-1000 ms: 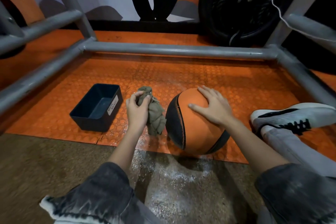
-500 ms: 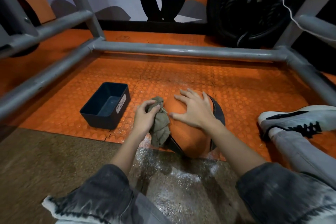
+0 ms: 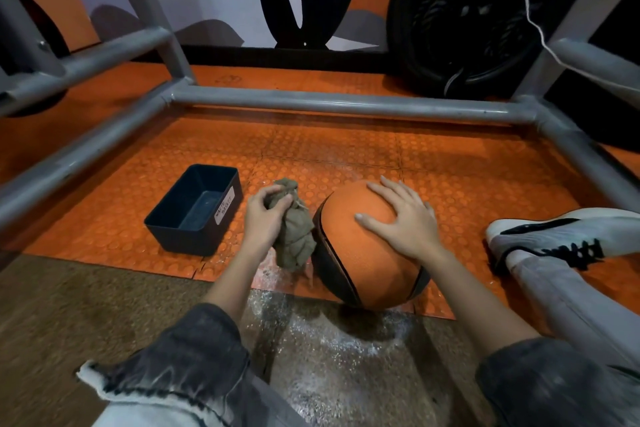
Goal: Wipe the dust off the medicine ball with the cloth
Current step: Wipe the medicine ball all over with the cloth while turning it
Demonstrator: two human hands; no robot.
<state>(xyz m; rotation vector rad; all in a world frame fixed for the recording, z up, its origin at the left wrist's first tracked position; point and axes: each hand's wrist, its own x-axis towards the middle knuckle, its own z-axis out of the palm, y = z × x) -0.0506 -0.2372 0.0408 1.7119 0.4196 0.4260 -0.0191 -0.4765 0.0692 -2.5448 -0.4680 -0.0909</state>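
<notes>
Wiping is getting under way: left hand [image 3: 263,224] is clamping the bunched cloth [image 3: 294,243] at nine o'clock of the ball [image 3: 360,263], right hand [image 3: 405,222] is steadying it on the orange mat [image 3: 346,152], fingers spread. Next, I judge, cloth needs pressing onto the dark side panel

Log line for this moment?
left hand grips cloth | right hand flat on medicine ball | cloth beside it, contact unclear

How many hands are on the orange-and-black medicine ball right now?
1. The right hand rests flat on top of the orange-and-black medicine ball. The left hand is off it, gripping the bunched khaki cloth at the ball's left side.
</notes>
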